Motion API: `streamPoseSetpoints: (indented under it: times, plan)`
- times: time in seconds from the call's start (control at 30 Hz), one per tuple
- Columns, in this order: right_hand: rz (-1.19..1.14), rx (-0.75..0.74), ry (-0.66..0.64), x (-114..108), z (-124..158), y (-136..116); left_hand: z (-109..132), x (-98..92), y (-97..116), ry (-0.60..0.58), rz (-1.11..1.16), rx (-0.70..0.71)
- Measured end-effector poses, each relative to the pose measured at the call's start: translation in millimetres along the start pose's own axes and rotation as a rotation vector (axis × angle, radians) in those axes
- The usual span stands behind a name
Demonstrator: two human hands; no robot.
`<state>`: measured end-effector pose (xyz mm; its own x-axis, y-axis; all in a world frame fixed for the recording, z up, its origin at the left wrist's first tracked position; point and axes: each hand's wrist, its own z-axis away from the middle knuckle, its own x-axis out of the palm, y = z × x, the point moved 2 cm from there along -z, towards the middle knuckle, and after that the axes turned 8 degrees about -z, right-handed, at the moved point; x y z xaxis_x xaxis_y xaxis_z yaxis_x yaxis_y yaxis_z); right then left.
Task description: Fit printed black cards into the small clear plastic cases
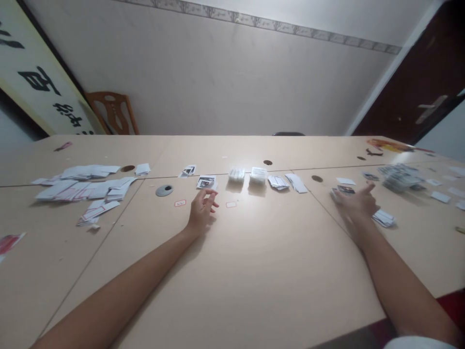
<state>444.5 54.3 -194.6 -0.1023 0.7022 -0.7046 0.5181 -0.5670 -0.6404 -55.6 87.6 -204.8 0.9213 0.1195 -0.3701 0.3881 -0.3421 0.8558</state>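
My left hand [201, 212] hovers over the middle of the table, its fingers loosely bent and apart, with nothing visible in them. Just beyond its fingertips lies a small pile of photo cards [206, 182]. Two small labels with red borders, a left one [180, 203] and a right one [231, 205], flank this hand. Over on the right, my right hand [359, 202] reaches to a dark photo card [346, 189]; its fingertips are blurred, and whether they grip a card is hidden. Beside that wrist rests a stack of white cards [384, 218].
Two stacks in clear plastic, one left [236, 175] and one right [258, 175], stand mid-table near white card piles [278, 182]. Many white paper slips [87, 189] spread at left. A heap of clear packets [401, 177] sits far right. A grey cable cover [164, 190] is set in the tabletop.
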Motion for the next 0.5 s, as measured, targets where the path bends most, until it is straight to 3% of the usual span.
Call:
streamPoseSetpoints:
  times: [0.13,0.3,0.43,0.5]
  plan:
    - [-0.106,-0.051,0.037,11,-9,11,-3,-2.3,-2,0.063,-0.122,0.046]
    - [-0.176,-0.32,0.13,16,-5,7,-18,-19.2,-13,0.146,-0.418,0.107]
    - [-0.331,-0.67,0.167,22,44,-23,-29,-30.7,-25,0.083,-0.669,0.11]
    - [-0.386,-0.839,0.045,30,83,-41,-31,-31.1,-29,0.021,-0.762,0.106]
